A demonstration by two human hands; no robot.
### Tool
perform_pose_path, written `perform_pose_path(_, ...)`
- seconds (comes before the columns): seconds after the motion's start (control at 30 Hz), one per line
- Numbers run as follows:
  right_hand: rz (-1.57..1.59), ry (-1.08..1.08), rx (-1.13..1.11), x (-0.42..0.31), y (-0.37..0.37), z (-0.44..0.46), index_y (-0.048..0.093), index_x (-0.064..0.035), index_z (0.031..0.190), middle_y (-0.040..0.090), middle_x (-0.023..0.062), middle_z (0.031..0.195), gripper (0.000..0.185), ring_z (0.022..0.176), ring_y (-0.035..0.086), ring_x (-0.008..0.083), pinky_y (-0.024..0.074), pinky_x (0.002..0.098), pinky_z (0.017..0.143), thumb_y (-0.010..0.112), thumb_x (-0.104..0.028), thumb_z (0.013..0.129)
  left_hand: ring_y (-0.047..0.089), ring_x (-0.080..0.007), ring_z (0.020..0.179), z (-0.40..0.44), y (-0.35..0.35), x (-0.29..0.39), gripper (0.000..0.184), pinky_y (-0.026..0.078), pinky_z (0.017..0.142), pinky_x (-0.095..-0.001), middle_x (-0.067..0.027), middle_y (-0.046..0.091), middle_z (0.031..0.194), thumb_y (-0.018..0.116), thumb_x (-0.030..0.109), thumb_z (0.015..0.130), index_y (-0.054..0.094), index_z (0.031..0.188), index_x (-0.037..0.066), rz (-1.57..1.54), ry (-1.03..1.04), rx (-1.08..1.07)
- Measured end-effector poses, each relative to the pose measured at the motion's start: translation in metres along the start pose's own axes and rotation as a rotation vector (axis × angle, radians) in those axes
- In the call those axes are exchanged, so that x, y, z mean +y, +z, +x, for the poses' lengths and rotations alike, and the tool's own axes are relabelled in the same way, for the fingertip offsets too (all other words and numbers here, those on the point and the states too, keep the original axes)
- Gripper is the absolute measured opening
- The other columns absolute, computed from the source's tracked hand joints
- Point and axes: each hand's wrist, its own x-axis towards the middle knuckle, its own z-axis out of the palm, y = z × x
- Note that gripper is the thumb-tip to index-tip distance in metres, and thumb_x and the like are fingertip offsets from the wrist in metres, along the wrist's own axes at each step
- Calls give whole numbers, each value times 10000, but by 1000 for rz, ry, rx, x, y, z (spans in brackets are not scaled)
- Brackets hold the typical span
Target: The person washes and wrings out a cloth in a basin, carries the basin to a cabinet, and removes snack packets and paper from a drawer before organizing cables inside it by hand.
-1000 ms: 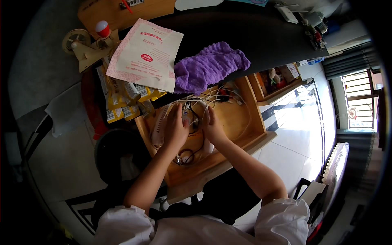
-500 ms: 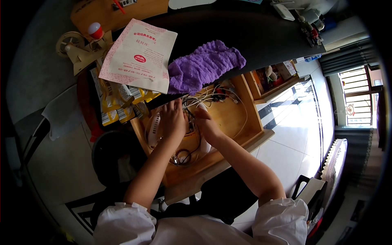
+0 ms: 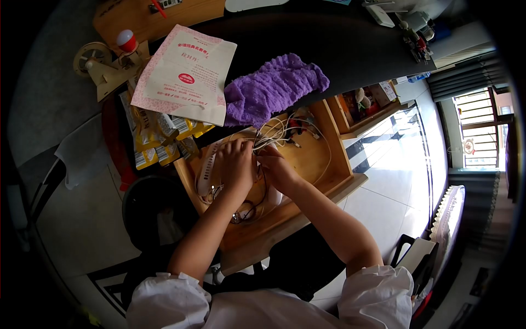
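Inside the pulled-out wooden drawer (image 3: 312, 186) my two hands meet over a tangle of white and black cables (image 3: 273, 133). My left hand (image 3: 237, 164) has its fingers curled at the left side of the tangle, closed on the cables. From the right, my right hand (image 3: 277, 169) pinches the cables, its fingertips partly hidden against the left hand. A white power strip (image 3: 208, 169) lies along the drawer's left wall. Beneath my right hand a white rounded object (image 3: 274, 196) shows only in part. A dark coiled cable (image 3: 246, 210) rests near the drawer front.
Above the drawer is a black desktop (image 3: 350, 60) with a purple towel (image 3: 276, 90) and a printed paper (image 3: 186, 74). Yellow packets (image 3: 148, 134) sit at its left edge, by a wooden model (image 3: 107, 68) and a red-and-white bulb (image 3: 126, 41). A second open drawer (image 3: 372, 112) is at right.
My hands have come closer together, the left moving slightly right and down. The white cables now bunch up above my fingers. More of the power strip's upper end shows.
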Motion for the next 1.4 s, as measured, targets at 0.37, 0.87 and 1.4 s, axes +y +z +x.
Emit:
perform_pose_path(0.37, 213, 28, 42, 1, -5, 5, 481, -53, 1051, 547, 70, 1003, 202, 917, 528, 159, 433, 298, 836, 503, -224, 946, 596, -233, 849, -16, -12, 19, 214, 357, 836, -390, -74, 640, 821, 533, 68, 796, 590, 1002, 57, -281, 49, 62)
perform_pose_path(0.87, 198, -6, 192, -12, 24, -32, 524, -20, 1025, 592, 95, 924, 188, 819, 592, 182, 506, 308, 740, 473, -189, 962, 597, -336, 806, -37, -67, 32, 274, 480, 700, -419, -159, 618, 893, 561, 46, 804, 581, 1077, 32, -641, 58, -11)
perform_pose_path(1.4, 290, -58, 122, -22, 65, -126, 489, -57, 1033, 606, 77, 964, 141, 853, 585, 176, 488, 307, 741, 510, -128, 914, 500, -350, 1117, -65, -119, 36, 446, 415, 922, -404, -172, 530, 1205, 567, 15, 806, 487, 1244, 16, -554, 216, 181)
